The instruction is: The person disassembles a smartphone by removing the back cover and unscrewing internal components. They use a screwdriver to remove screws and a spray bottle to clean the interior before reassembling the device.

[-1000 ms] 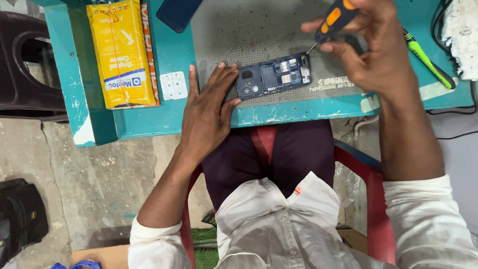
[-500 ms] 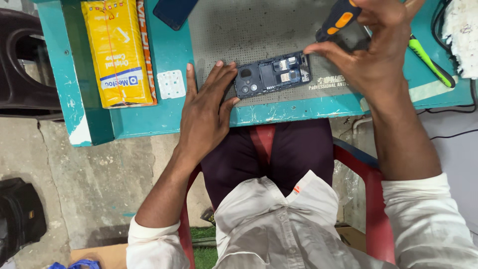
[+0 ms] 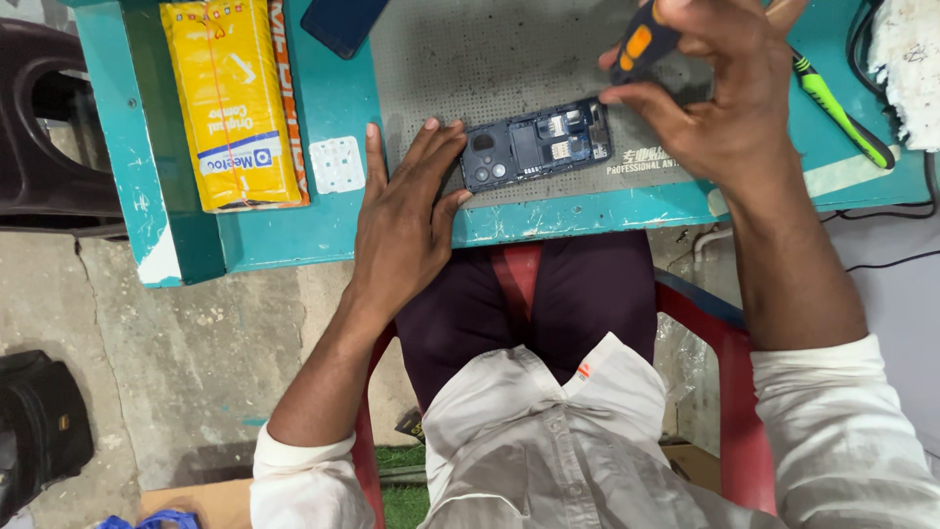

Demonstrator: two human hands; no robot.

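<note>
An opened dark phone body (image 3: 537, 145) with its back cover off lies on a grey perforated work mat (image 3: 470, 59) on the teal table (image 3: 323, 230). My left hand (image 3: 406, 211) lies flat on the table edge, its fingertips against the phone's left end. My right hand (image 3: 720, 93) hovers over the phone's right end, holding a black and orange screwdriver (image 3: 641, 44). The screwdriver's tip is hidden behind my fingers.
A yellow packet (image 3: 233, 103) lies at the table's left. A small white keypad (image 3: 337, 165) sits beside it, a dark blue phone part (image 3: 343, 22) at the top edge. A green-handled tool (image 3: 837, 103) and white cloth (image 3: 906, 64) lie right. A red chair (image 3: 720, 333) holds me.
My right hand has shifted up and right with the screwdriver, lifting its tip away from the phone. The left hand stays put against the phone.
</note>
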